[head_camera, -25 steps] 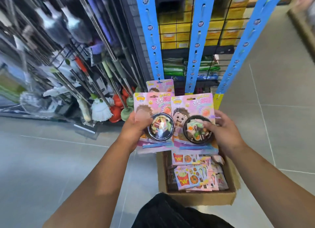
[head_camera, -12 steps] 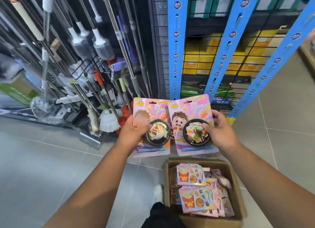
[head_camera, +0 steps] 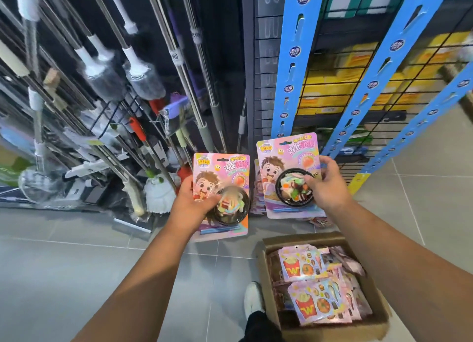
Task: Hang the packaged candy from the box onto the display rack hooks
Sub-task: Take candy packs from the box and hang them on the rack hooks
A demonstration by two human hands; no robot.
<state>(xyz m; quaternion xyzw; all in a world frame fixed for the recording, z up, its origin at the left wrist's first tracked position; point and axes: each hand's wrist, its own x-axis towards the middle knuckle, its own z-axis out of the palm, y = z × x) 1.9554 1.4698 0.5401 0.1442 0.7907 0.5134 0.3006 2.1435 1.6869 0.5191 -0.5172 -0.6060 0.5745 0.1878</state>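
Observation:
My left hand (head_camera: pixel 190 205) grips a pink candy card (head_camera: pixel 225 170) with a black bowl blister, held low at centre. A second pink candy card (head_camera: pixel 286 152) of the same kind is in my right hand (head_camera: pixel 326 185), higher and closer to the leftmost blue hanging strip (head_camera: pixel 294 60). Two more blue strips (head_camera: pixel 378 68) slant across the wire rack to the right, their hook slots bare. On the floor below sits an open cardboard box (head_camera: pixel 266 242) with several pink candy packs (head_camera: pixel 302 265) showing fries and burgers.
Mops and brooms (head_camera: pixel 158 190) with metal poles lean in a rack on the left. More pink cards (head_camera: pixel 257 201) hang or stand low behind my hands. A white shoe (head_camera: pixel 253 298) is beside the box. Yellow boxes (head_camera: pixel 330 85) fill shelves behind the wire grid. The floor is grey tile.
The view has tilted up and closer to the rack. My two hands have parted: the right card rose toward the left blue strip, the left card dropped lower and leftward.

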